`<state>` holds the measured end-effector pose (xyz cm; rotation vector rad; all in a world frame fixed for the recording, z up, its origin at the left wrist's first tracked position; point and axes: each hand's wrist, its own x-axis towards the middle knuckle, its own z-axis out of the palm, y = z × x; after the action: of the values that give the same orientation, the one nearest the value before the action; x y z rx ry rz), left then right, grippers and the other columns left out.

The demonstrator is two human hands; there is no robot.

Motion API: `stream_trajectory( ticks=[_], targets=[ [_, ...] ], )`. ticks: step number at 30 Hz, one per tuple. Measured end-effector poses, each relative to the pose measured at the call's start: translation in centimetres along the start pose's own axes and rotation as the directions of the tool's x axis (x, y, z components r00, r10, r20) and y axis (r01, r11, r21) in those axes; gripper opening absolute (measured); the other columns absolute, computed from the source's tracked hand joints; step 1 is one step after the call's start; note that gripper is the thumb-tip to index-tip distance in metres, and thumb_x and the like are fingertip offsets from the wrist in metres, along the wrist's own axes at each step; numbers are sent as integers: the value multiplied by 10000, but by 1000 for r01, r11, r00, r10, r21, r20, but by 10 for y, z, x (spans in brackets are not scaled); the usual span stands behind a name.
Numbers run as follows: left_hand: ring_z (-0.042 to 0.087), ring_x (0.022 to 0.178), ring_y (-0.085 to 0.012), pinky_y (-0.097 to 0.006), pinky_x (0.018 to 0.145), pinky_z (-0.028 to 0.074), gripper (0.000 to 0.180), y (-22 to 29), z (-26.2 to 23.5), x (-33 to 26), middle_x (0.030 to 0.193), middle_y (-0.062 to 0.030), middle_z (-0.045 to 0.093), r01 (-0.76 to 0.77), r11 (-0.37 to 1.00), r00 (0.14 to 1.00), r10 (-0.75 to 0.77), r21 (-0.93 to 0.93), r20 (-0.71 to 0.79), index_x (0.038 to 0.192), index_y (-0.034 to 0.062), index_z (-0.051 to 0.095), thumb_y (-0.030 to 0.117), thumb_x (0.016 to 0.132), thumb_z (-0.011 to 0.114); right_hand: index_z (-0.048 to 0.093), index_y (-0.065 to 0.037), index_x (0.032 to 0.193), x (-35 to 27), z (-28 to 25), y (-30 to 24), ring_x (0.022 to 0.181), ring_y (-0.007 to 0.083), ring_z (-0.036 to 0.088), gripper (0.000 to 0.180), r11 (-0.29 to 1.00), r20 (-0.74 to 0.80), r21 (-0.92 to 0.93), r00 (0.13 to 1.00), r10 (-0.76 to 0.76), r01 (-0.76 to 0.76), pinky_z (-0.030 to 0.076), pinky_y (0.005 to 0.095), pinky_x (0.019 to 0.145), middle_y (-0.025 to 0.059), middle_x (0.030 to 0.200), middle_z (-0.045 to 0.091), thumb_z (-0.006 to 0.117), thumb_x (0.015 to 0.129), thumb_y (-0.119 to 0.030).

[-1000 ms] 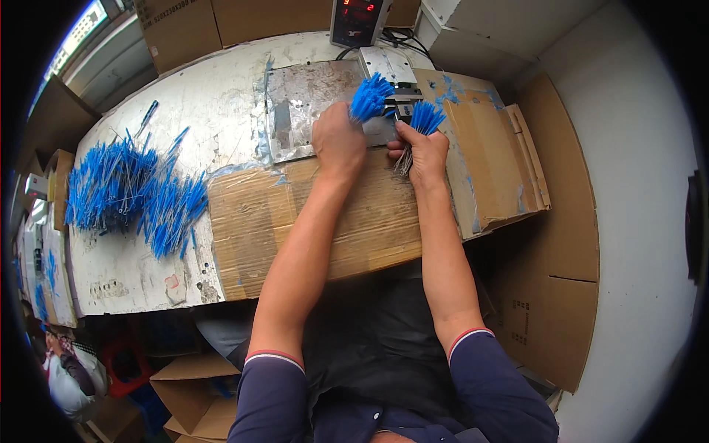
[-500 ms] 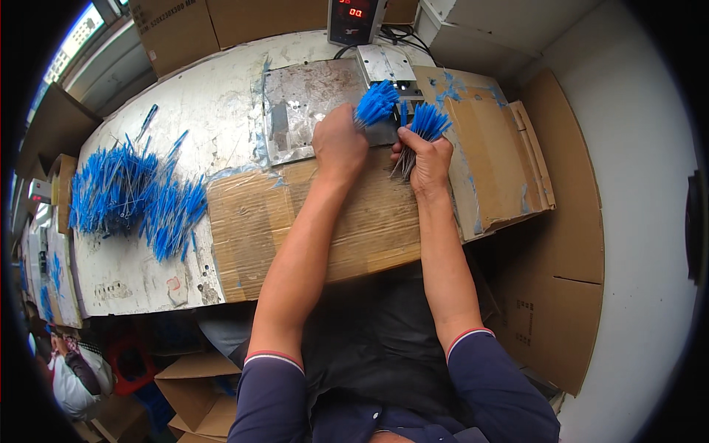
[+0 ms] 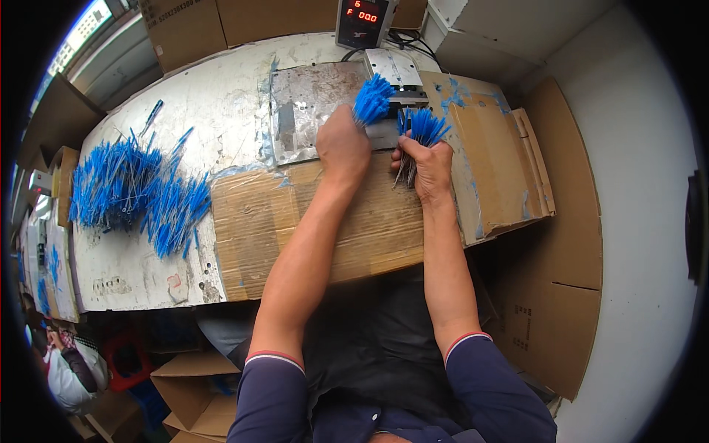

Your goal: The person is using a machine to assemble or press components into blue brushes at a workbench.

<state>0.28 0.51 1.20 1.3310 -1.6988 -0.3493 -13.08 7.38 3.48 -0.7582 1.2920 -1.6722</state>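
Observation:
My left hand point(image 3: 342, 147) grips a bundle of thin blue-tipped wires point(image 3: 373, 99), its blue ends fanned upward beside a small metal device point(image 3: 395, 74) on the bench. Just to the right, my right hand point(image 3: 426, 167) holds a second bundle of blue-tipped wires point(image 3: 422, 127), whose bare grey ends hang below the fist. Both hands sit close together over a metal plate point(image 3: 303, 111) and a flattened cardboard sheet point(image 3: 317, 221).
A large pile of loose blue wires point(image 3: 133, 188) lies at the bench's left. A box with a red digital display point(image 3: 362, 18) stands at the back. Cardboard sheets point(image 3: 502, 177) cover the right side, and cartons point(image 3: 185, 384) sit on the floor lower left.
Both hands stay by the metal device with their bundles; the right hand's bundle has shifted slightly, otherwise little has moved.

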Motion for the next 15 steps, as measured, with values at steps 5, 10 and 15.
stream_trajectory(
  ticks=[5, 10, 15],
  targets=[
    [668, 801, -443, -539, 710, 501, 131, 0, -1, 1, 847, -204, 693, 86, 994, 996, -88, -64, -31, 995, 57, 657, 76, 868, 631, 664, -8, 820, 2, 3, 5, 539, 147, 655, 45, 999, -93, -54, 996, -3, -2, 553, 281, 447, 66, 727, 676, 693, 798, 19],
    [668, 819, -432, -527, 731, 503, 164, -1, -1, 1, 858, -194, 697, 66, 996, 997, -67, -61, -24, 1004, 65, 657, 52, 844, 629, 647, 16, 746, 7, 18, 2, 486, 157, 644, 45, 973, -182, -233, 983, -41, -3, 528, 293, 401, 85, 654, 660, 677, 776, 31],
    [674, 829, -424, -512, 739, 503, 200, -4, 1, 2, 868, -193, 704, 35, 997, 999, -37, -70, -34, 1021, 68, 657, 37, 824, 650, 643, 54, 766, 15, 19, 6, 499, 178, 668, 52, 933, -203, -358, 978, -57, -20, 546, 310, 414, 126, 668, 682, 676, 792, 24]
  ],
)
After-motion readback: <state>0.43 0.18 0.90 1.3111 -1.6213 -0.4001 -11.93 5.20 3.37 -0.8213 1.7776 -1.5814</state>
